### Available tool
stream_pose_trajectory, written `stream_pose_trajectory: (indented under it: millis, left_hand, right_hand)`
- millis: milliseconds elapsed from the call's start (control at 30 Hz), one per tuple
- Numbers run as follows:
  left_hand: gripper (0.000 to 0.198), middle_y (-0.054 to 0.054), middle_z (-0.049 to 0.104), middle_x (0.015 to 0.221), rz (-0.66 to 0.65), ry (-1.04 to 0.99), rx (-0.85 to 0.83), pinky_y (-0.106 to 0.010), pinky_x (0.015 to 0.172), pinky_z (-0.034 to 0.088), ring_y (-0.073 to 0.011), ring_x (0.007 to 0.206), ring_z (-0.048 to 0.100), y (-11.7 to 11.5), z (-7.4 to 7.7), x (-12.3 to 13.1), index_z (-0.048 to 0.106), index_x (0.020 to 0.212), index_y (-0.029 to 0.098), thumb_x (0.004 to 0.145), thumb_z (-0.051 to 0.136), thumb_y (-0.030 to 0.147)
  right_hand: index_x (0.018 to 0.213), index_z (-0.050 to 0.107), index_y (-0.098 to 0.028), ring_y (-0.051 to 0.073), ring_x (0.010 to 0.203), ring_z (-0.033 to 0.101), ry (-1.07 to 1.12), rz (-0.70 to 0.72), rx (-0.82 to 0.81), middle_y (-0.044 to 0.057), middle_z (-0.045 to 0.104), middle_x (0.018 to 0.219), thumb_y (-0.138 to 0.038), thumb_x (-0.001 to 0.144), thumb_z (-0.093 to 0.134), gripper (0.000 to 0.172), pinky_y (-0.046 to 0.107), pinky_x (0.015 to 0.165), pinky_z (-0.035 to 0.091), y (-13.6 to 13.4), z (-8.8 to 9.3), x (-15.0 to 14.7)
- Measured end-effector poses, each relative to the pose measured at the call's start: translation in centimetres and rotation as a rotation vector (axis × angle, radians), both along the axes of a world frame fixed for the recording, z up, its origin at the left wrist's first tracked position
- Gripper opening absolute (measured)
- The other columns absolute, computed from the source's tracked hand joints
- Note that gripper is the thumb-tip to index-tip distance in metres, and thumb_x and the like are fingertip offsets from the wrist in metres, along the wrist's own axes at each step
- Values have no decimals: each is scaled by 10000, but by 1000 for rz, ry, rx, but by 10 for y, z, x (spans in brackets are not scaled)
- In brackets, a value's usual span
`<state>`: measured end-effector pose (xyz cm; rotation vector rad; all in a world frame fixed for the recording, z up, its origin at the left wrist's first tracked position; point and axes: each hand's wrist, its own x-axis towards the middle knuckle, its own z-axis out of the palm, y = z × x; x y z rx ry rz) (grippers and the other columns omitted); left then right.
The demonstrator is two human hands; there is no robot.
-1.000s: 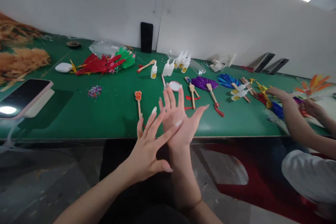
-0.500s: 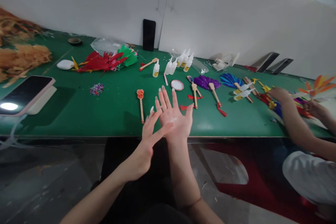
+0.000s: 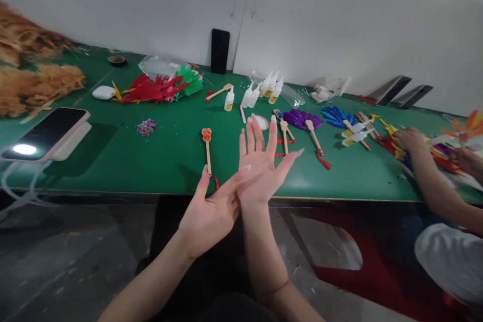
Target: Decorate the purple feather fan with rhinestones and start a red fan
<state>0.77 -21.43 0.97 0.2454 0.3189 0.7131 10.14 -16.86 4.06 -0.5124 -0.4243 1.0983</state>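
Note:
My right hand (image 3: 260,171) is palm up over the table's front edge, fingers stretched and thumb apart. A small whitish smear (image 3: 246,167) shows on its palm. My left hand (image 3: 211,211) touches that palm with an extended fingertip, its thumb raised away; its other fingers are partly hidden at the right hand's edge. Neither hand holds an object. Just beyond the left thumb lies a wooden stick (image 3: 209,153) with an orange patterned head and a red tassel. Past the right fingertips is a small white dish (image 3: 261,122) with a reddish rim, partly covered.
Several glue bottles (image 3: 252,95) stand behind the dish. Purple (image 3: 302,117) and blue feather fans (image 3: 337,115) lie to the right, near a co-worker's hands (image 3: 409,138). Red feathers (image 3: 151,89), sequins (image 3: 146,127) and a phone on a stand (image 3: 47,133) are leftward.
My left hand has rolled over, its thumb now raised and its fingertip still on the right palm. My right fingers have spread and shifted right. The whole view has moved slightly.

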Motion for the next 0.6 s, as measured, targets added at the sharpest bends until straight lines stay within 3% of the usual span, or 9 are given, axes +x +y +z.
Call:
stream_pose_trajectory:
  millis: [133,267,433,600]
  left_hand:
    - [757,24,436,1467,100,180,229,-422,1198,65,-237,1448,176,-6,-8,6,619,1243,293,869,121,724]
    - [775,82,233,1561,320,675,756,-463,1193,18,-258,1468,20,-9,-19,3,568,1289,353,847,60,736]
    - [735,33,55,1600,453,1248,1376,-530,1151,-100,-312,1461,-9,-8,-16,-2,322,1452,357,857,85,716]
    - [685,26,-21,1602,415,1336,1562,-551,1141,-77,-334,1458,-10,-10,-15,-8,243,1474,384,878,85,683]
  right_hand:
    - [1353,458,-279,191,1308,472,-70,36,17,56,597,1303,-642,889,75,702,521,1133,218,-1,7,-5]
    - [1361,447,-296,197,1309,471,-95,21,-8,48,594,1310,-640,890,71,694,539,1131,207,-3,6,-8]
    - [1379,412,-294,188,1294,488,-48,59,-73,54,607,1296,-643,895,99,674,526,1136,209,-3,-1,-9]
    - [1386,392,-276,165,1285,497,34,114,-116,56,596,1315,-673,887,148,683,464,1142,231,-2,-4,-3]
